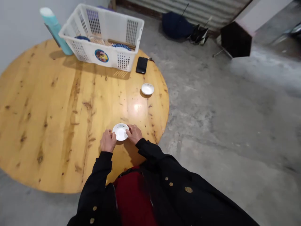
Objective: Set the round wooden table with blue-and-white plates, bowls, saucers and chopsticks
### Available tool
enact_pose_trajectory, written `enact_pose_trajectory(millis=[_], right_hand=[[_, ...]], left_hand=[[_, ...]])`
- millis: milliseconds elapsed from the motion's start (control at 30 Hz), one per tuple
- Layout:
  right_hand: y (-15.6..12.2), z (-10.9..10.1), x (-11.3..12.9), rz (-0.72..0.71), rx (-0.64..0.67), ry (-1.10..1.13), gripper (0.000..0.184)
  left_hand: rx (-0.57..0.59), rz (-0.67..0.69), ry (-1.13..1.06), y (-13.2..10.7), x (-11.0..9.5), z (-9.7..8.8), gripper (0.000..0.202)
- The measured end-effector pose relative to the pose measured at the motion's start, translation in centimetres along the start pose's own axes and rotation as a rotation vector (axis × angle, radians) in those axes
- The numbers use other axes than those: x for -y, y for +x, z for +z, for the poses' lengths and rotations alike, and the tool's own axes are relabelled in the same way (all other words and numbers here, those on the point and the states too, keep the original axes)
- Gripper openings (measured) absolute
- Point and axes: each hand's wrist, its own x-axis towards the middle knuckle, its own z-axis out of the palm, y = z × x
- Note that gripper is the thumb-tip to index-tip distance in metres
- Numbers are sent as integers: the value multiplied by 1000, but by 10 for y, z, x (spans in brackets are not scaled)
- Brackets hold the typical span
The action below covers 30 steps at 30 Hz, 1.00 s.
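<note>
A small white saucer (120,132) with a faint pattern sits on the round wooden table (58,119) near its front edge. My left hand (108,141) grips the saucer's left rim with curled fingers. My right hand (134,134) pinches its right rim. Both arms wear black sleeves. A second small white dish (147,89) lies farther back on the right side of the table, apart from both hands.
A white plastic basket (103,37) holding dishes and chopsticks stands at the table's far side. A teal bottle (55,29) stands left of it, a black phone (142,65) to its right. Folded umbrellas (185,28) and a dark box (236,39) lie on the concrete floor beyond.
</note>
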Motion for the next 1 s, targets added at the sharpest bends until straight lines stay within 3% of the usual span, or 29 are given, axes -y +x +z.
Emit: enact_pose_trajectory(millis=[133,267,567,800,1000], right_hand=[[2,1,3,25,55,65,30],[-7,4,2,48,15,100,23],[-90,16,-45,80,-257,331,28],[-142,-1,-81,135,-380,494,35],[-169,-43,-135,171,-426,476,48]], left_hand=[[102,34,38,7,2,1,25],[136,63,59,3,4,-1,23],[279,225,-86,-52,0,18,18],[352,353,-38,-91,-32,38,11],[366,387,23,-126,-87,73,12]])
